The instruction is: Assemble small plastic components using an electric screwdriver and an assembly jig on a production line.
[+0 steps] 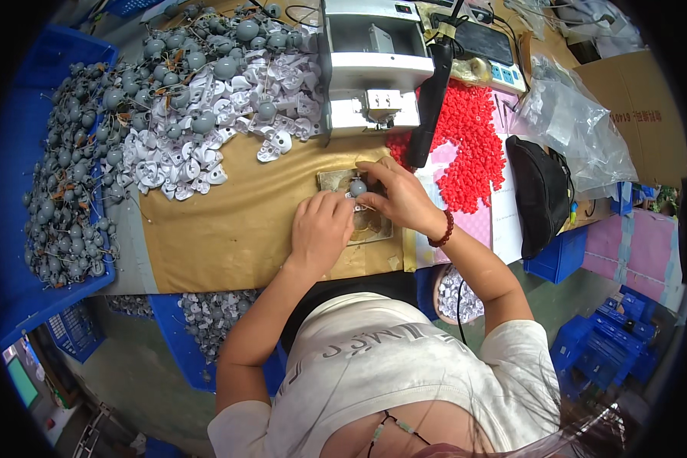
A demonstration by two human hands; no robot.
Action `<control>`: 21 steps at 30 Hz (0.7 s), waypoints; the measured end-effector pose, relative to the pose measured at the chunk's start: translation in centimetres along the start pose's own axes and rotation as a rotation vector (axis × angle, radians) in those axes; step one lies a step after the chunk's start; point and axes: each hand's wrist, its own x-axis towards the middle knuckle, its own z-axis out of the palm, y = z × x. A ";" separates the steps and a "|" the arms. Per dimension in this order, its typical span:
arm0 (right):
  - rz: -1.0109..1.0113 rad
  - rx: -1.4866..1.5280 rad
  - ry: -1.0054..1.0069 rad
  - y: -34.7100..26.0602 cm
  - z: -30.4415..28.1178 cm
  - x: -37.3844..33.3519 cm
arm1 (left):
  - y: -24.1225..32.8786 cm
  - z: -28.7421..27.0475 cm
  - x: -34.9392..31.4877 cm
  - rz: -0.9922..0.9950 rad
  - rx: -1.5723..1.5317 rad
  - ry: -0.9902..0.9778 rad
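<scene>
A brown, smooth, faintly creased sheet (221,237) covers the bench, its near edge at six o'clock of the hands and its open stretch at nine leaving the left elbow side room. At nine, farther out, a blue plastic bin (53,305) holds glossy grey balls with wires. A jagged heap of curved white plastic parts (187,160) spreads at ten. At twelve a boxy grey-and-white metal machine (378,69) blocks the way forward, a black bar (429,107) slanting down its right side. Small knobbly red plastic pieces (466,175) lie at two; a soft black pouch (538,198) sits at three. The right hand (408,198) arches thumb and index finger around a round grey ball (358,188) above a worn rectangular pad (382,230); the left hand (324,229), fingers bunched, meets it at eight. I cannot tell how firmly either grips.
</scene>
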 end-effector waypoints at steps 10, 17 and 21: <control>-0.331 -0.139 0.792 2.6 -0.9 0.9 | 1.1 -0.2 1.7 -0.096 0.024 -0.006; 0.173 0.647 0.601 7.8 -3.8 5.1 | 0.9 0.8 1.8 -0.090 0.035 0.011; -0.052 0.493 0.907 3.9 -4.3 3.6 | 0.7 0.9 1.6 -0.083 0.021 0.049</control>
